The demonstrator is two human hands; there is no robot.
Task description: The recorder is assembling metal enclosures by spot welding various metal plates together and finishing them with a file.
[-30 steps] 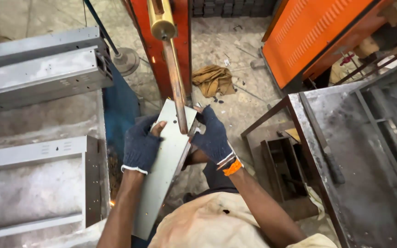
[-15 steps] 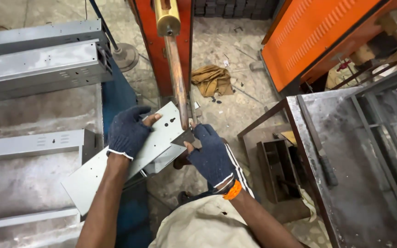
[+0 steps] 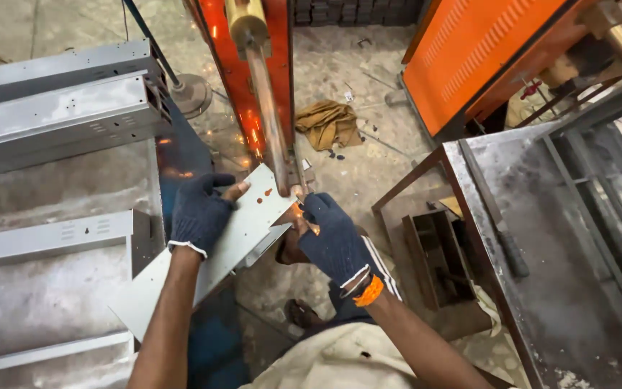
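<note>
Gripping the long grey sheet-metal panel (image 3: 217, 252) from both sides, the 2 hands wear dark knitted gloves: the left hand (image 3: 199, 215) is wrapped over the panel's left edge, and the right hand (image 3: 332, 238) is closed on the panel's far right corner, just beside the copper-coloured rod (image 3: 271, 122) of the orange welding machine (image 3: 253, 43). The panel is flat, thin and punched with small holes, tilted so its near end drops toward the lower left; bright sparks glow at the corner under the rod's tip (the contact point itself is hidden by the glove). To the left, stacked grey metal channels (image 3: 59, 108) crowd close against the panel's edge, leaving little side room. To the right, a bare steel table frame (image 3: 484, 209) stands well apart, with open concrete floor (image 3: 354, 173) between, where a crumpled tan rag (image 3: 329, 124) lies.
</note>
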